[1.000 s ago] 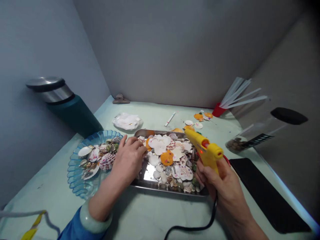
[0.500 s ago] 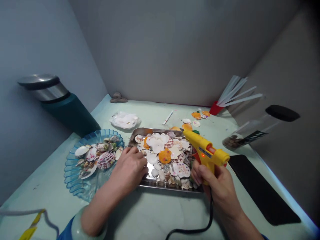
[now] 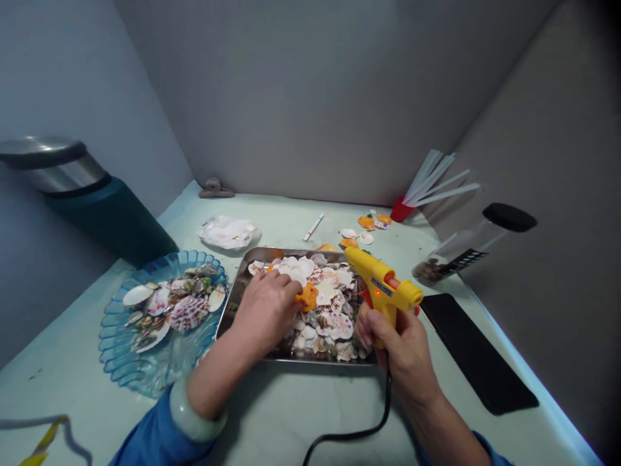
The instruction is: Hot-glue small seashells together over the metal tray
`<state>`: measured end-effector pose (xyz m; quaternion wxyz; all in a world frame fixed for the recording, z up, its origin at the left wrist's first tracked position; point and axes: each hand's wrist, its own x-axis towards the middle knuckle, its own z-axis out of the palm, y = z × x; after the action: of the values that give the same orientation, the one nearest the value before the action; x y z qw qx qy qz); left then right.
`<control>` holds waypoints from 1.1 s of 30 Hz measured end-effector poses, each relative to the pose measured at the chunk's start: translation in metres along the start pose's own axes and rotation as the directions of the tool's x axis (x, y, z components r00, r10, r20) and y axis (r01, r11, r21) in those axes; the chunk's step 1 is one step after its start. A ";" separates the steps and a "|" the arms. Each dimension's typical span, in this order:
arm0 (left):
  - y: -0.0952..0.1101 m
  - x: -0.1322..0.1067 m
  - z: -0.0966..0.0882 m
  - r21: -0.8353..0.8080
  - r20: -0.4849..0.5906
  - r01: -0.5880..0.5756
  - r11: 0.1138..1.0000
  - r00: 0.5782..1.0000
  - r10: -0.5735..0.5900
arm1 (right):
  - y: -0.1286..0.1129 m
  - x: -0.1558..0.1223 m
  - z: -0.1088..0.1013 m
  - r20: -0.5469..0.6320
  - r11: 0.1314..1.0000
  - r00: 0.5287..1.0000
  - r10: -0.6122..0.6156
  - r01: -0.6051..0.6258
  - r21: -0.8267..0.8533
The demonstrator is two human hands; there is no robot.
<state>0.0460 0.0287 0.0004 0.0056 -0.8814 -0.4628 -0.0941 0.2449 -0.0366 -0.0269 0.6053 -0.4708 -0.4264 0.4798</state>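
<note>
left hand (image 3: 272, 307) shifted inward, ridged shells (image 3: 336, 301)

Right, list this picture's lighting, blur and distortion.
Head view: soft, dim light, faint shadow below the tray; head view: bluish glare along the right edge of the table, top-right corner dark; head view: teal bottle leans outward, likely wide-angle distortion; head view: shells look soft, and lettering on the yellow glue gun is unreadable.

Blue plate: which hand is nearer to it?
Left hand: it's over the tray, to the plate's right. The right hand, farther off, holds the glue gun near the tray's right end.
</note>
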 end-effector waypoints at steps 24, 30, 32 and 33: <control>0.015 0.001 0.000 -0.218 0.088 0.040 0.975 0.996 -0.021 | 0.001 -0.001 -0.001 0.038 1.000 0.999 0.006 -0.006 0.002; -0.018 0.003 0.008 -0.265 -0.083 0.283 0.922 0.946 -0.314 | -0.001 -0.001 0.001 0.023 0.999 0.999 0.041 -0.041 0.011; -0.024 0.005 0.016 -0.303 -0.080 0.311 0.901 0.934 -0.349 | -0.001 -0.001 0.000 0.028 0.999 0.999 0.041 -0.041 0.006; -0.026 0.007 0.019 -0.326 -0.067 0.322 0.889 0.930 -0.361 | 0.000 -0.001 0.000 0.033 0.999 0.999 0.038 -0.038 0.002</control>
<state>0.0313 0.0507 -0.0189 -0.1202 -0.7684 -0.5888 -0.2200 0.2451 -0.0375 -0.0270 0.5895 -0.4703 -0.4265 0.4993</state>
